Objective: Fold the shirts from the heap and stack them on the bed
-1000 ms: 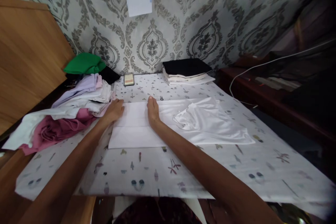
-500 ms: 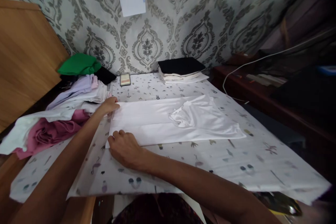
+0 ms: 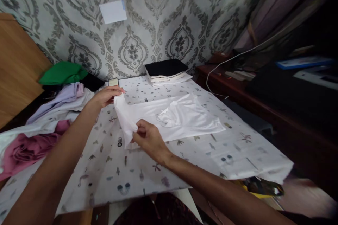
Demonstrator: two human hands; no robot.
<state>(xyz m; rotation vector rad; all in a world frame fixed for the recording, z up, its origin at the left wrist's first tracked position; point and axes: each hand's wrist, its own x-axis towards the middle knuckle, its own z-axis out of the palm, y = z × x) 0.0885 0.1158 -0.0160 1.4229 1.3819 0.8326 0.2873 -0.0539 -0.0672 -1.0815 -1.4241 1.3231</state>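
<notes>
A white T-shirt [image 3: 182, 119] lies lengthwise on a patterned white cloth [image 3: 105, 179], its sides folded in and its neck and sleeve part bunched to the right. My left hand [image 3: 109, 95] grips the far corner of the shirt's left end, lifting it off the cloth. Closer to me, my right hand [image 3: 149, 137] pinches the near part of the same end between thumb and fingers. Between both hands the raised fabric stands up and tilts to the right.
A folded stack with a black garment [image 3: 167, 66] on top sits at the back. On the left are a green garment [image 3: 63, 72], a lilac one [image 3: 56, 98] and a dark pink one [image 3: 26, 151]. A phone-like device [image 3: 113, 82] lies near the wall; a white cable [image 3: 227, 56] hangs at right.
Both hands have lifted the shirt's left end off the cloth and moved it rightward; before, it lay flat. The camera view has turned slightly right.
</notes>
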